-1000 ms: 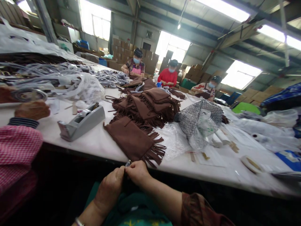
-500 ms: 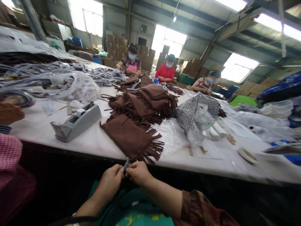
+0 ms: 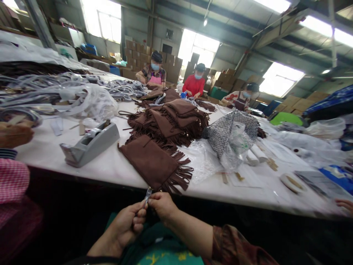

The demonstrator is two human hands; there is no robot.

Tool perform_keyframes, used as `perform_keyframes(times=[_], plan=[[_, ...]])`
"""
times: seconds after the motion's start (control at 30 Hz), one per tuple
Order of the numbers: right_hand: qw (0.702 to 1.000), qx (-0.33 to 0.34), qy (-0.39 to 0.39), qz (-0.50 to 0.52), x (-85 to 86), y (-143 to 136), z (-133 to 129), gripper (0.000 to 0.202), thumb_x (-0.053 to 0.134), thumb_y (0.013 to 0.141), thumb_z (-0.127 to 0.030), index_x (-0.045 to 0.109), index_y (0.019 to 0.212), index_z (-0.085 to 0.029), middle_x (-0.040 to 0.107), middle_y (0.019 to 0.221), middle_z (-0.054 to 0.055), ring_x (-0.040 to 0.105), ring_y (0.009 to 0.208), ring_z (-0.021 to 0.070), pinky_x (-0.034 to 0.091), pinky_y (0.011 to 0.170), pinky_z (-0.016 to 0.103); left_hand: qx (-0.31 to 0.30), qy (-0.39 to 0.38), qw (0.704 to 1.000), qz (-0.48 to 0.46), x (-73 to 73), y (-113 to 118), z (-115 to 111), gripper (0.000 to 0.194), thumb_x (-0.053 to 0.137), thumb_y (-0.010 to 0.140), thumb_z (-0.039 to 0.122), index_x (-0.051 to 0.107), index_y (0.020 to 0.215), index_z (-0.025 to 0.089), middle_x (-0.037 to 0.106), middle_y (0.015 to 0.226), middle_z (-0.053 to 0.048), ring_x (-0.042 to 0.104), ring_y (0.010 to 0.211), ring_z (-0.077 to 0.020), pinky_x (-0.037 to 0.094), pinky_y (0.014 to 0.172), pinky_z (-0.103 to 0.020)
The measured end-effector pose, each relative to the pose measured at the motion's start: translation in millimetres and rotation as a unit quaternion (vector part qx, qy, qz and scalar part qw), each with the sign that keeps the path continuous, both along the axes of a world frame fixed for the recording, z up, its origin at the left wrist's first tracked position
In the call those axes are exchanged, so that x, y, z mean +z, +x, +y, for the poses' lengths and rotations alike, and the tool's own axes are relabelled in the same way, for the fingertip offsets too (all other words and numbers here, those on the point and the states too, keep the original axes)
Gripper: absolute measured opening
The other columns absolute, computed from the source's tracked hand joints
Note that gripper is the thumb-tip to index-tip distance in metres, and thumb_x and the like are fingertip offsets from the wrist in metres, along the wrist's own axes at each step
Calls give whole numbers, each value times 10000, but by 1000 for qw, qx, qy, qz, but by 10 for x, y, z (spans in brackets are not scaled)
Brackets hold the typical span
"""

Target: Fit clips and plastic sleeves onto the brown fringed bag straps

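A brown fringed pouch (image 3: 150, 162) lies flat at the table's front edge, its near corner pointing toward me. From a gold-coloured fitting at that corner a short strap wrapped in grey-white material (image 3: 148, 194) hangs over the edge. My left hand (image 3: 128, 222) is closed around the strap's lower part, fingers curled in. Higher up, my right hand (image 3: 164, 206) pinches beside the wrapped strap with thumb and forefinger. Whatever is inside the left fist is hidden. Behind the pouch rises a pile of similar brown fringed pouches (image 3: 168, 117).
A grey tape dispenser (image 3: 91, 143) stands left of the pouch. To the right are a grey woven cloth (image 3: 231, 129), clear plastic and a tape roll (image 3: 292, 183). Wrapped straps (image 3: 124, 88) heap at the back left. Co-workers' hands show at the left (image 3: 16, 134) and right (image 3: 344, 204) edges.
My left hand has moved down and slightly left, baring more of the wrapped strap. A co-worker's hand has appeared at the right edge, and the left co-worker's hand has shifted right.
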State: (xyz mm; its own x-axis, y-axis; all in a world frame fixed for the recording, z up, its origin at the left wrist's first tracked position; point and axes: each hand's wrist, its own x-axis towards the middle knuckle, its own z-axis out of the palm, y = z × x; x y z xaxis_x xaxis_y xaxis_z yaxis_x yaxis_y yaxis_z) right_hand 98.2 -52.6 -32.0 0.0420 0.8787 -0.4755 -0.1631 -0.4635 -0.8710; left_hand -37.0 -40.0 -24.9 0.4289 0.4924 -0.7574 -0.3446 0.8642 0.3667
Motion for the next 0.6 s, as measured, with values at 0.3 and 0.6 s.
perform_keyframes(times=[0.3, 0.6], plan=[[998, 5, -63, 27, -166, -21, 44, 67, 661, 663, -187, 635, 701, -138, 457, 416, -66, 348, 350, 71, 223, 381, 202, -36, 123, 989, 71, -91, -1, -80, 288, 662, 822, 397, 564, 742, 138, 412, 511, 79, 283, 360, -18, 170, 356, -121], [956, -3, -35, 291, -147, 15, -88, 273, 706, 597, -151, 674, 867, -128, 624, 672, 2, 568, 614, 124, 423, 623, 247, -4, 233, 961, 152, -139, 59, -138, 493, 764, 612, 591, 499, 627, 174, 399, 474, 79, 293, 368, -37, 209, 350, -157]])
